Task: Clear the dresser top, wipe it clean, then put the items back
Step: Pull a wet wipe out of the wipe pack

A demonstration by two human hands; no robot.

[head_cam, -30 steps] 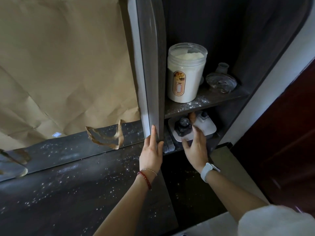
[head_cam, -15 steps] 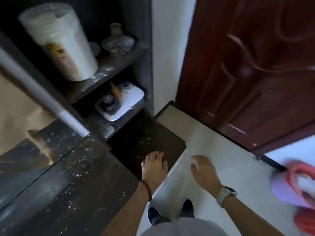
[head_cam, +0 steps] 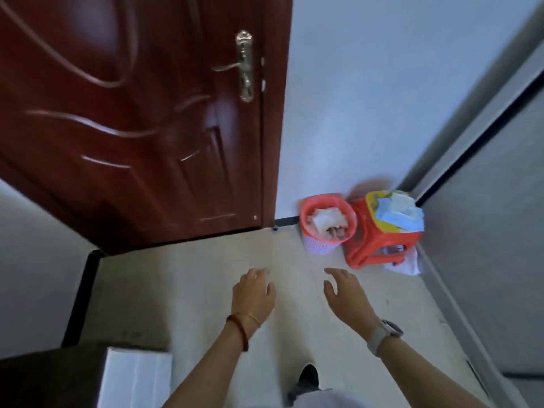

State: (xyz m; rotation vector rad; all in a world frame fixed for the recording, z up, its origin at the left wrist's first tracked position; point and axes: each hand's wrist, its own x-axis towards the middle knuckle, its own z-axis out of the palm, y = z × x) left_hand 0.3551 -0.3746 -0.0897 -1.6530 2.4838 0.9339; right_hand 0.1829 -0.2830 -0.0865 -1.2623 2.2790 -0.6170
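A dark red panelled door [head_cam: 132,113] with a brass lever handle [head_cam: 245,66] fills the upper left, shut against a pale wall [head_cam: 368,98]. Below it spreads a light tiled floor [head_cam: 191,284]. At the bottom left corner shows a dark edge of the dresser [head_cam: 44,375], well behind and to the left of both hands, with a white box-like object [head_cam: 135,378] just beside it.

In the far corner stands a red plastic stool [head_cam: 379,245] bearing blue and white cloths [head_cam: 399,213], touching a red-rimmed waste basket [head_cam: 328,223] full of crumpled paper.

The left hand [head_cam: 254,295], bracelets at the wrist, hangs over the floor, fingers loosely bent, holding nothing. The right hand [head_cam: 347,293], a watch [head_cam: 382,335] on its wrist, reaches forward with fingers relaxed, likewise empty. A dark shoe [head_cam: 307,376] shows below.
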